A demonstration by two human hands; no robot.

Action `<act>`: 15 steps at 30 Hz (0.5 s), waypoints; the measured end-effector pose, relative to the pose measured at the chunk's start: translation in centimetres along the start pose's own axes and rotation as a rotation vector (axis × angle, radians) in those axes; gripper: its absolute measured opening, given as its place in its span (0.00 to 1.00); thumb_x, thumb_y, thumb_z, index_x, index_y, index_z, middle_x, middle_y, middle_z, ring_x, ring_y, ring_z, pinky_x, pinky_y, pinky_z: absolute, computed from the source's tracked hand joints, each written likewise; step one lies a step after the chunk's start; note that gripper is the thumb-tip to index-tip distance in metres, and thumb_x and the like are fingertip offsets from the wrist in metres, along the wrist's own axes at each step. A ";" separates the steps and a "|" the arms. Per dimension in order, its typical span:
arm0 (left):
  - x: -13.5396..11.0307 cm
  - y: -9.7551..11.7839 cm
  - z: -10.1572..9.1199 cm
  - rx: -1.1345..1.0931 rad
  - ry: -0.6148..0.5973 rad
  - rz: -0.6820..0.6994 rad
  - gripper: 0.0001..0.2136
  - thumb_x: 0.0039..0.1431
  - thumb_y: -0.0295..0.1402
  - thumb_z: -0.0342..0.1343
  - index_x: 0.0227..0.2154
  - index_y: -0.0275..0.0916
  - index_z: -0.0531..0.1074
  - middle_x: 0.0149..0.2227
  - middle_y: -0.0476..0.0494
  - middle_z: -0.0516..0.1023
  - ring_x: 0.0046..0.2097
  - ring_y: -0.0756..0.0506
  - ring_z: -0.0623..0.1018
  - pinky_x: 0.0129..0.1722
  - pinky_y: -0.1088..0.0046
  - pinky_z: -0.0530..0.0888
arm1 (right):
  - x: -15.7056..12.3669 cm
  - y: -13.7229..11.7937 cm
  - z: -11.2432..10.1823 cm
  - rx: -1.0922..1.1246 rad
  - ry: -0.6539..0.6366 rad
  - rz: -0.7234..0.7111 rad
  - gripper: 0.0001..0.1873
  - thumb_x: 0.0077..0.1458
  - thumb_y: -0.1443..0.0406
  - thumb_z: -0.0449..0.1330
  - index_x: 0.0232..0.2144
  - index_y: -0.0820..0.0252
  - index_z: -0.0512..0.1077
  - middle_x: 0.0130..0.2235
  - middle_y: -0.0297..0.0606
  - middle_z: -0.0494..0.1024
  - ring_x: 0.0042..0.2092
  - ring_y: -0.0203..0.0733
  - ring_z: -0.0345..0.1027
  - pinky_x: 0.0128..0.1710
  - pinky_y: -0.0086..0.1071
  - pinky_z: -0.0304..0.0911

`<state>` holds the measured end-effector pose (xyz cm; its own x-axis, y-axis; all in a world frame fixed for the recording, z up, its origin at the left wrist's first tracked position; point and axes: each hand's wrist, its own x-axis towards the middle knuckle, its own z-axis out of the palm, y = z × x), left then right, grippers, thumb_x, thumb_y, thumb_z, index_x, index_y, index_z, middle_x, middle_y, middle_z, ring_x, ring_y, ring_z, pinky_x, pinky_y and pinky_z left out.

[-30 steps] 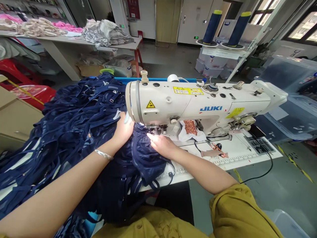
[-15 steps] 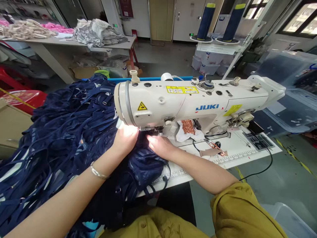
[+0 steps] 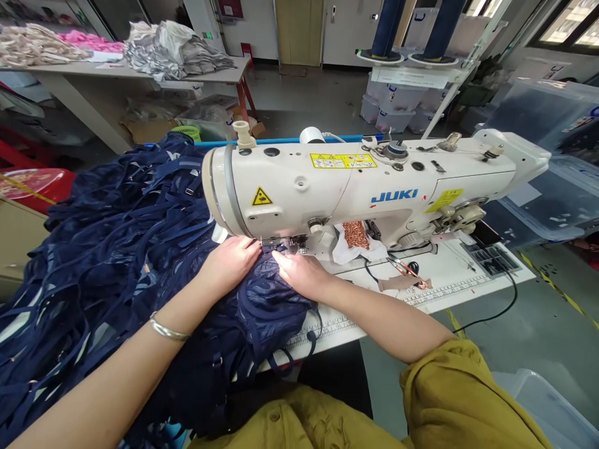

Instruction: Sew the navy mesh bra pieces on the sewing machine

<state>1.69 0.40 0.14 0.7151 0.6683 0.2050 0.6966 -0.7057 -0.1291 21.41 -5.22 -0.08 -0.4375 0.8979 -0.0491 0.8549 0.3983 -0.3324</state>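
A navy lace bra (image 3: 271, 312) lies bunched on the sewing machine bed, its straps hanging over the front edge. My left hand (image 3: 233, 262), with a silver bangle at the wrist, presses its closed fingers on the fabric just left of the presser foot (image 3: 294, 243). On the other side my right hand (image 3: 302, 272) pinches the bra's edge between thumb and fingers, close in front of the foot. Above both hands is the white JUKI sewing machine (image 3: 290, 187). The needle and the fabric edge under the foot are too small to make out.
A big heap of navy bras (image 3: 116, 249) covers the left side. Copper-handled snips (image 3: 407, 268) and a cloth holding copper-coloured bits (image 3: 354, 236) lie right of the needle area. A ruler strip (image 3: 440, 290) runs along the table. Plastic bins (image 3: 552, 193) stand at right.
The view has shifted slightly. My left hand has drawn a little left and its wrist has lowered; the bright glare on it has faded. My right hand keeps its pinch on the bra.
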 end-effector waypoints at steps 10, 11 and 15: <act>2.5 0.2 -1.1 -0.152 -0.131 -0.138 0.15 0.62 0.38 0.50 0.45 0.35 0.76 0.43 0.33 0.79 0.50 0.33 0.75 0.55 0.51 0.68 | -0.4 -0.7 -0.9 -0.001 -0.063 0.061 0.25 0.65 0.65 0.48 0.62 0.64 0.61 0.46 0.48 0.80 0.45 0.48 0.76 0.45 0.36 0.68; 2.0 0.9 -1.3 -0.133 -0.080 -0.191 0.15 0.63 0.37 0.49 0.47 0.36 0.75 0.45 0.32 0.78 0.52 0.33 0.74 0.56 0.49 0.66 | -0.4 -0.6 -1.0 0.003 -0.055 0.065 0.23 0.64 0.65 0.48 0.60 0.62 0.64 0.45 0.46 0.80 0.45 0.48 0.76 0.45 0.36 0.68; -0.5 4.1 -0.9 -0.079 0.031 -0.326 0.18 0.66 0.39 0.47 0.50 0.32 0.72 0.52 0.25 0.73 0.56 0.30 0.70 0.57 0.42 0.63 | 0.2 0.6 -1.3 -0.001 0.055 0.140 0.19 0.67 0.61 0.45 0.47 0.56 0.75 0.44 0.42 0.81 0.46 0.47 0.75 0.45 0.36 0.67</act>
<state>4.12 -3.06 0.38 0.4523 0.8554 0.2526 0.8808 -0.4728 0.0239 22.17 -4.55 0.97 -0.2981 0.9536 -0.0430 0.9067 0.2688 -0.3251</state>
